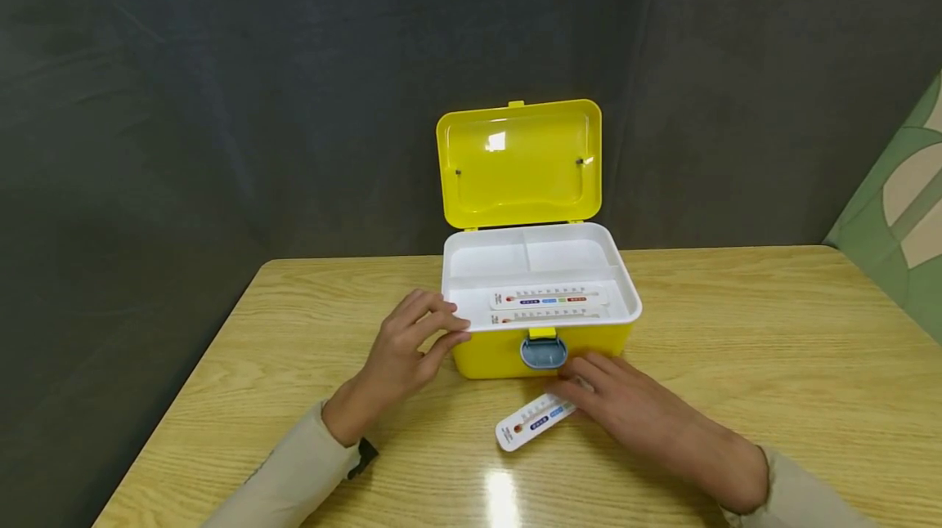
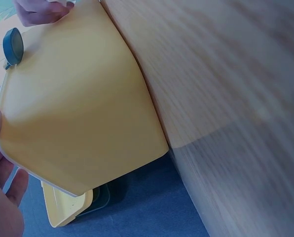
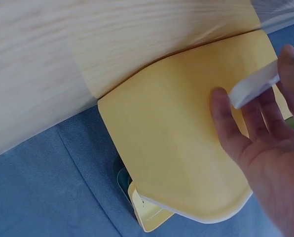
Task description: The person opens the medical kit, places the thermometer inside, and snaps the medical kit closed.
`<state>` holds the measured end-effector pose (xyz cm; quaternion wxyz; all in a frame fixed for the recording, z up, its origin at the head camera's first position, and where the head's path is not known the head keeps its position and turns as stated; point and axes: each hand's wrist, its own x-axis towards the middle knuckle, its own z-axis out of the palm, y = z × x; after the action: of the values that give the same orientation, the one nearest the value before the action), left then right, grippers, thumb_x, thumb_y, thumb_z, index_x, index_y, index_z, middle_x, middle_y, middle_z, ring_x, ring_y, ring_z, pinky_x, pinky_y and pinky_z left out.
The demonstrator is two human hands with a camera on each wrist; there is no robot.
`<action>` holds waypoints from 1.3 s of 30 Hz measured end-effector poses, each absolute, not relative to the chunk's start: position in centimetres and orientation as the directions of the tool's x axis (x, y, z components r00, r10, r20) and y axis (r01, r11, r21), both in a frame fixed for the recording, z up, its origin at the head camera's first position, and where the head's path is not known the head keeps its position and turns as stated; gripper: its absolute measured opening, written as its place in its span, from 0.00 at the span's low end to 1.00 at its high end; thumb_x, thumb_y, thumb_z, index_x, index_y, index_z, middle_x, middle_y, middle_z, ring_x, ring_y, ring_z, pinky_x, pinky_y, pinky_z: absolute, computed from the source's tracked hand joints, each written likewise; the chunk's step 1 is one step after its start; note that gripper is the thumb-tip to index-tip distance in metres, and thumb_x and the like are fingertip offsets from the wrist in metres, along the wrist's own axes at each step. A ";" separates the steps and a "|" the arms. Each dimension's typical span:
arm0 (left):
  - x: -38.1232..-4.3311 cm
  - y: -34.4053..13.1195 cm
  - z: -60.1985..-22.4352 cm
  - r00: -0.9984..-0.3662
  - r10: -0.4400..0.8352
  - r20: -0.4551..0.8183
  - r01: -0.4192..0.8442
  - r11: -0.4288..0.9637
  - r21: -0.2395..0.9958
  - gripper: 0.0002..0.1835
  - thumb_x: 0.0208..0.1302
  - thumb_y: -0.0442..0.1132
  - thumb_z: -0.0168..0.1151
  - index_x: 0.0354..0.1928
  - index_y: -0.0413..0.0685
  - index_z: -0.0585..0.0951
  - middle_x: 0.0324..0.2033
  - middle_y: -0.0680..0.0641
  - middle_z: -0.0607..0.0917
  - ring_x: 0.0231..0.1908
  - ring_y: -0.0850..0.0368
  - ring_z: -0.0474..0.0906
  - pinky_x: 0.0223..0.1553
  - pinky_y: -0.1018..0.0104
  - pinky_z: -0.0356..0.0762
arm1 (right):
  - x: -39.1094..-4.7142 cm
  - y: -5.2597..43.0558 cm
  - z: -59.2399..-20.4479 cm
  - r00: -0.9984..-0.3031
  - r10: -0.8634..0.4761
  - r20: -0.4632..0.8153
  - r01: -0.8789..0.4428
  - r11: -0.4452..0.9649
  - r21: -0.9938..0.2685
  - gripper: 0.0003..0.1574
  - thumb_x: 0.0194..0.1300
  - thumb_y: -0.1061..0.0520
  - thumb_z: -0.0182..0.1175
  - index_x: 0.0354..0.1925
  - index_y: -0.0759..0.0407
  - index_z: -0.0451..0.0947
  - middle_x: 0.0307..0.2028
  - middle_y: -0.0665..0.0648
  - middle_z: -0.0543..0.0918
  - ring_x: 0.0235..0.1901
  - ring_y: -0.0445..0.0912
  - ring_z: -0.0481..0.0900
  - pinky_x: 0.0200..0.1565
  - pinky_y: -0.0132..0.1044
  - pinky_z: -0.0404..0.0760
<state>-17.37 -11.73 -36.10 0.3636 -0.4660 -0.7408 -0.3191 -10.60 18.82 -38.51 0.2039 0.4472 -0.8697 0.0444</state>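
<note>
A yellow storage box (image 1: pixel 491 356) stands on the table, with its yellow lid (image 1: pixel 519 172) raised. Inside it sits a white divided tray (image 1: pixel 487 257). Two white thermometers, one (image 1: pixel 548 297) behind the other (image 1: pixel 546 315), lie in the tray's long front compartment. My left hand (image 1: pixel 405 344) grips the box's front left corner, thumb at the front and fingers over the rim. Just in front of the box, my right hand (image 1: pixel 636 409) holds a third thermometer (image 1: pixel 533 423) by its far end, between thumb and fingers. That end is partly hidden by the hand.
A grey-blue latch (image 1: pixel 544 353) hangs down on the box's front. Wooden table (image 1: pixel 736 332) surrounds the box. A dark cloth (image 1: pixel 331 103) hangs behind the table, and green patterned fabric (image 1: pixel 920 242) is at the far right.
</note>
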 end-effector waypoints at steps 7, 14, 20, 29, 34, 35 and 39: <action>-17.3 -11.7 -36.0 -0.316 0.465 0.827 0.918 0.370 0.142 0.08 0.66 0.43 0.64 0.36 0.46 0.85 0.35 0.48 0.81 0.39 0.55 0.76 0.44 0.66 0.78 | -10.5 18.7 -38.4 -0.508 -0.758 0.409 -0.788 0.601 0.136 0.21 0.59 0.53 0.65 0.52 0.47 0.81 0.47 0.46 0.78 0.47 0.42 0.74 0.50 0.42 0.79; -17.3 -11.8 -36.1 -0.313 0.463 0.829 0.920 0.364 0.144 0.09 0.68 0.44 0.62 0.36 0.47 0.85 0.35 0.48 0.81 0.39 0.55 0.76 0.44 0.66 0.78 | -10.4 18.6 -38.3 -0.490 -0.780 0.389 -0.793 0.585 0.173 0.22 0.58 0.54 0.66 0.52 0.45 0.81 0.45 0.45 0.78 0.45 0.42 0.74 0.48 0.41 0.79; -17.3 -11.7 -36.1 -0.320 0.468 0.824 0.918 0.368 0.147 0.07 0.66 0.43 0.64 0.36 0.47 0.85 0.36 0.48 0.81 0.39 0.55 0.76 0.44 0.66 0.78 | -10.4 18.6 -38.2 -0.494 -0.788 0.368 -0.794 0.581 0.179 0.22 0.60 0.57 0.63 0.52 0.42 0.81 0.45 0.44 0.78 0.45 0.41 0.74 0.47 0.41 0.77; -17.3 -11.8 -36.1 -0.317 0.466 0.826 0.919 0.366 0.146 0.08 0.67 0.43 0.63 0.36 0.47 0.85 0.35 0.48 0.81 0.39 0.55 0.76 0.43 0.66 0.78 | -10.2 18.6 -38.2 -0.499 -0.784 0.370 -0.795 0.584 0.165 0.31 0.57 0.59 0.67 0.57 0.34 0.79 0.45 0.42 0.77 0.46 0.40 0.72 0.45 0.40 0.75; -17.3 -11.8 -36.0 -0.318 0.467 0.825 0.919 0.365 0.147 0.08 0.67 0.43 0.63 0.36 0.47 0.85 0.35 0.48 0.81 0.39 0.55 0.76 0.43 0.66 0.78 | -10.2 18.6 -38.3 -0.506 -0.782 0.364 -0.789 0.590 0.172 0.33 0.56 0.60 0.69 0.57 0.33 0.78 0.43 0.43 0.76 0.45 0.40 0.71 0.45 0.39 0.74; -17.3 -11.8 -36.0 -0.320 0.468 0.824 0.919 0.366 0.148 0.08 0.67 0.43 0.64 0.36 0.47 0.85 0.35 0.48 0.81 0.39 0.55 0.76 0.43 0.66 0.78 | -10.2 18.6 -38.3 -0.509 -0.781 0.362 -0.786 0.593 0.175 0.32 0.56 0.60 0.69 0.57 0.33 0.79 0.42 0.43 0.76 0.44 0.40 0.71 0.45 0.39 0.74; -17.2 -11.8 -36.0 -0.328 0.470 0.819 0.916 0.370 0.154 0.07 0.66 0.43 0.64 0.36 0.47 0.85 0.36 0.48 0.81 0.39 0.55 0.76 0.43 0.66 0.78 | -10.2 18.7 -38.1 -0.519 -0.780 0.351 -0.777 0.601 0.186 0.32 0.57 0.60 0.70 0.56 0.33 0.79 0.42 0.44 0.76 0.44 0.40 0.72 0.45 0.39 0.74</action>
<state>-17.25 -11.80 -35.98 0.3498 -0.4620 -0.7502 -0.3183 -10.21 18.68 -38.10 0.2028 0.4467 -0.8714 -0.0027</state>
